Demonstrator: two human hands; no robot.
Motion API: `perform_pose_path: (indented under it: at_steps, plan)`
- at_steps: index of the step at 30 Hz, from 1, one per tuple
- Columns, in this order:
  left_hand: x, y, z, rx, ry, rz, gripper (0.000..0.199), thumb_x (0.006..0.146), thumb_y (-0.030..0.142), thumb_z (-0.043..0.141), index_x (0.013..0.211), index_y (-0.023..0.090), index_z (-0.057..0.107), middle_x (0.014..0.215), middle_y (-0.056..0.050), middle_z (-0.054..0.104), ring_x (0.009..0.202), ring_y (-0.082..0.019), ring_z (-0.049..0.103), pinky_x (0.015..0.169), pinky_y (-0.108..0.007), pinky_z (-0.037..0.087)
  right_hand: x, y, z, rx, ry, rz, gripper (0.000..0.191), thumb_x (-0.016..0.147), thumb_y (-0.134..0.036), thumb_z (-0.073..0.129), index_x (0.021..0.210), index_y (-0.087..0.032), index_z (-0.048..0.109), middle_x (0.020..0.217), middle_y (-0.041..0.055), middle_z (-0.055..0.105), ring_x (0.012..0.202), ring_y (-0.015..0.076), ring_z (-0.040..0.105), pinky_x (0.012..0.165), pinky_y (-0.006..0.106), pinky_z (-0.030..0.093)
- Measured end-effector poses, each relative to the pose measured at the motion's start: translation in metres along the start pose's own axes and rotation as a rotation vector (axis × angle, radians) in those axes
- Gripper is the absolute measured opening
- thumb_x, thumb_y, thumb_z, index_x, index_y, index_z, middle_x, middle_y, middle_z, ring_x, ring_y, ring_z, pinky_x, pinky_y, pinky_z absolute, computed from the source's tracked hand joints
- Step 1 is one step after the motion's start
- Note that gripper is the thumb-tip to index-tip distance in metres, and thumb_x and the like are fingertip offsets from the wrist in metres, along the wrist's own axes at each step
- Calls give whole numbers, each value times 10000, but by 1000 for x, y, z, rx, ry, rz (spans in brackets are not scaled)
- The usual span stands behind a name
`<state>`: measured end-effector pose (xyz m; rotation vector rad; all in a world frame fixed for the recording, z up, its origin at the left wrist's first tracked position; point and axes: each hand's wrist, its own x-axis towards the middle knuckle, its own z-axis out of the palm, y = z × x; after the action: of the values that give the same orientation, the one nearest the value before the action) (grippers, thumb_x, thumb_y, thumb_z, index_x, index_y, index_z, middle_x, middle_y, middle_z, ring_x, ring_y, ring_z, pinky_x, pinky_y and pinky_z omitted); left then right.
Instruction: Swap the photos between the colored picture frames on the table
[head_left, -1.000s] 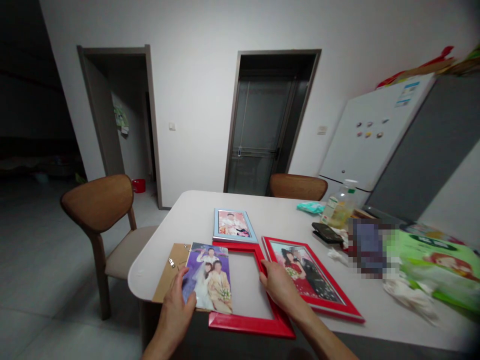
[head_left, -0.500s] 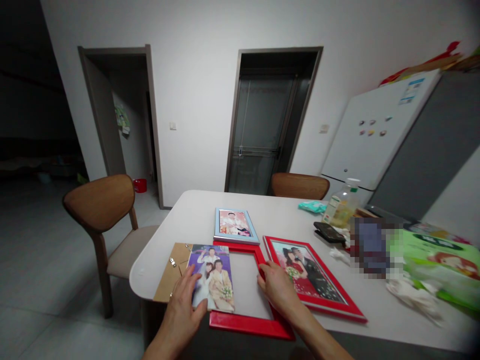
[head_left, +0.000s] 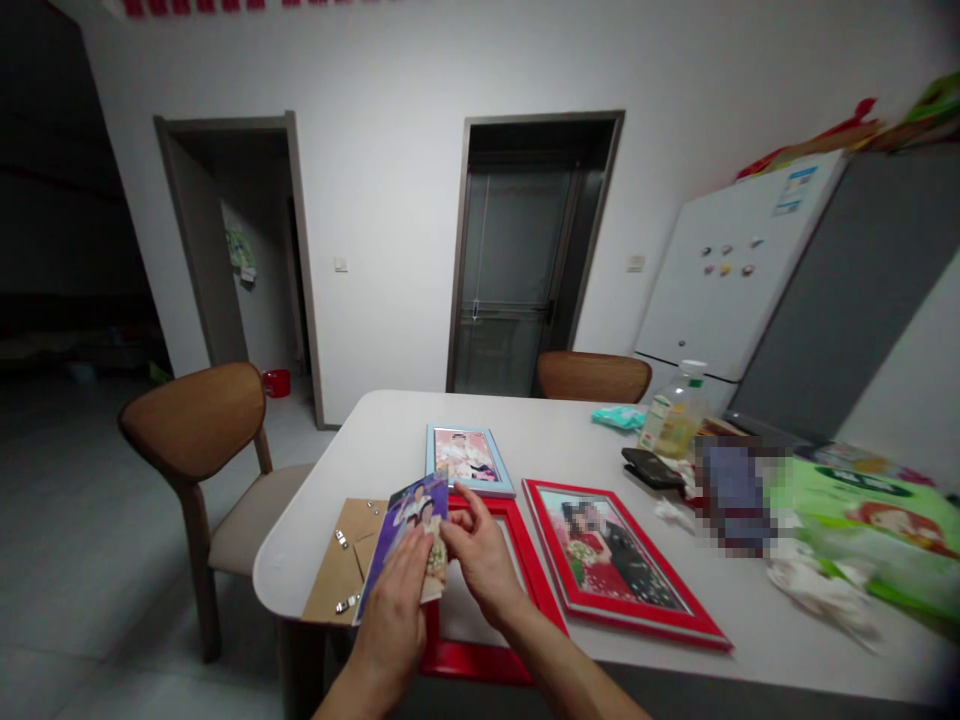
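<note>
A wedding photo (head_left: 412, 508) with a purple background is tilted up off the table between my hands. My left hand (head_left: 395, 605) has its fingers laid together across the lower part of the picture, its thumb hidden. With thumb and fingers, my right hand (head_left: 480, 548) pinches the photo's right edge. Beneath lies an empty red picture frame (head_left: 534, 572), partly covered by my hands and the photo. The brown backing board (head_left: 328, 583) with metal clips rests to the left, overlapped by the photo.
A framed couple's picture in red (head_left: 632, 610) lies to the right; a light blue framed photo (head_left: 504, 470) is behind. Farther right are a black wallet-like item (head_left: 654, 468), a bottle (head_left: 674, 410), crumpled tissues (head_left: 821, 595) and a green package (head_left: 877, 510). A chair (head_left: 196, 415) stands left.
The photo has been lifted and tilted from lying flat by the frame. My right hand has left the red frame's right side and moved left onto the photo's edge.
</note>
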<state>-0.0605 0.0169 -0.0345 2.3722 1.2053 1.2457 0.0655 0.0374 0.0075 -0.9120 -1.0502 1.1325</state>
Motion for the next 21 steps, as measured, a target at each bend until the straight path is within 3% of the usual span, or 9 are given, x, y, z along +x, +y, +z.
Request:
perform_pose_path:
  at_steps: [3,6,8,11,15,21]
  plan:
    - [13,14,-7,-240,191,-107,416,766,110,366,1164,179,465,1179,-74,524,1107,-184,454,947,-352,355,-4,-11,0,31,9,-8,594,659,-315,572,1197,-168,367,714,-11,562,617,107,536,564,231,430]
    - [19,32,-6,-536,341,-302,326,793,241,437,1100,170,519,1127,-74,565,1078,-209,482,938,-342,360,-6,0,-12,-11,116,187,533,640,-342,587,1121,-166,438,800,34,590,680,136,569,593,260,448]
    - [20,41,1,-755,364,-432,326,790,309,447,1045,133,550,1070,-99,597,1033,-233,517,909,-353,386,-7,10,-23,40,128,318,457,643,-340,567,1055,-166,475,793,47,608,666,144,582,579,265,451]
    - [19,44,14,-947,334,-530,393,761,329,477,1084,108,502,1061,-116,599,1005,-236,536,868,-343,422,-6,15,-40,127,102,284,343,660,-296,496,976,-160,503,798,62,640,684,163,599,573,259,454]
    - [15,32,21,-877,184,-522,475,741,194,433,1200,95,354,1168,-131,521,1050,-199,505,869,-314,425,1,2,-69,-85,109,259,402,655,-188,379,1038,-132,488,764,75,667,652,187,616,548,267,460]
    - [0,22,19,-288,-52,-356,421,696,127,443,1115,117,478,1197,-112,499,1124,-197,433,976,-362,316,8,6,-99,-597,121,248,434,673,-142,318,1064,-115,504,829,87,670,662,180,625,521,246,456]
